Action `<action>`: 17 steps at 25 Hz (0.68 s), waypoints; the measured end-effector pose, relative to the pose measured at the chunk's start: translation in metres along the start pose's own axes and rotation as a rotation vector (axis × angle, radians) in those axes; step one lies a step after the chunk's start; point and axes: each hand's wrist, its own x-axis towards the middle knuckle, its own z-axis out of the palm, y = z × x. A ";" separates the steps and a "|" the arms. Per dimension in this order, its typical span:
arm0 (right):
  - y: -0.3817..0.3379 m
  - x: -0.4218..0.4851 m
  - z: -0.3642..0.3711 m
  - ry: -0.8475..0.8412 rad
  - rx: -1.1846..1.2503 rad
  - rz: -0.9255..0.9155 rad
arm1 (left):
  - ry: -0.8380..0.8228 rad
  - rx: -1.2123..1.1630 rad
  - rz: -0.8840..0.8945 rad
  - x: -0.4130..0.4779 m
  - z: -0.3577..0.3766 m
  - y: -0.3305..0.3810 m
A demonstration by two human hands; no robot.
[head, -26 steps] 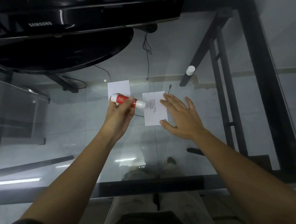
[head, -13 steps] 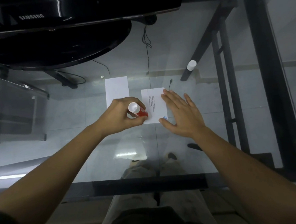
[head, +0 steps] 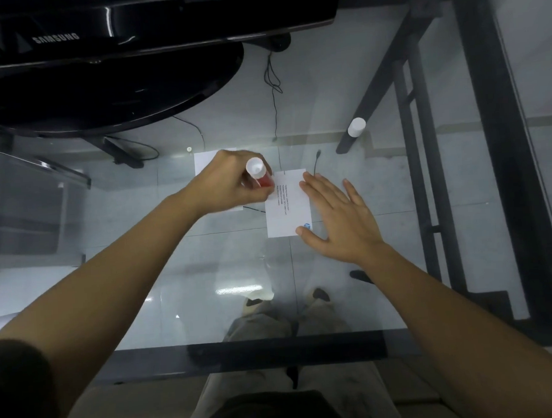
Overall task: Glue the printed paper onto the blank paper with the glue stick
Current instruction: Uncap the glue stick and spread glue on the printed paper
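Two papers: left hand (head: 231, 182) grips one glue stick (head: 259, 175), right hand (head: 340, 218) flat, fingers spread, on printed paper (head: 289, 208).

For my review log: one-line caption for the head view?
Left hand holds glue stick beside printed paper; right hand steadies it.

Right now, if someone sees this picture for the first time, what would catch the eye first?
Probably the red glue stick gripped upright in the left hand at the middle of the glass table, pressed down beside the printed paper. The right hand lies flat on that paper's right edge. A black monitor fills the top left.
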 end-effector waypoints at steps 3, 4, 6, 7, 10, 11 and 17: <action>-0.001 0.001 0.000 -0.008 -0.003 0.003 | 0.085 -0.007 -0.042 0.007 -0.006 -0.001; -0.001 0.001 0.000 -0.009 -0.005 0.003 | 0.082 -0.032 -0.037 0.002 -0.005 0.000; 0.000 0.000 0.000 -0.009 -0.017 0.004 | 0.032 -0.069 0.010 -0.015 0.005 0.006; 0.000 0.000 0.000 -0.011 -0.025 0.005 | 0.005 -0.071 0.033 -0.025 0.012 0.009; -0.001 0.001 0.000 -0.020 -0.041 0.010 | -0.038 -0.059 0.035 -0.043 0.027 0.013; -0.001 0.001 0.001 -0.023 -0.042 0.011 | -0.055 -0.052 0.033 -0.043 0.029 0.012; 0.000 0.000 -0.001 -0.008 -0.007 -0.005 | -0.071 -0.012 0.066 -0.012 0.015 0.008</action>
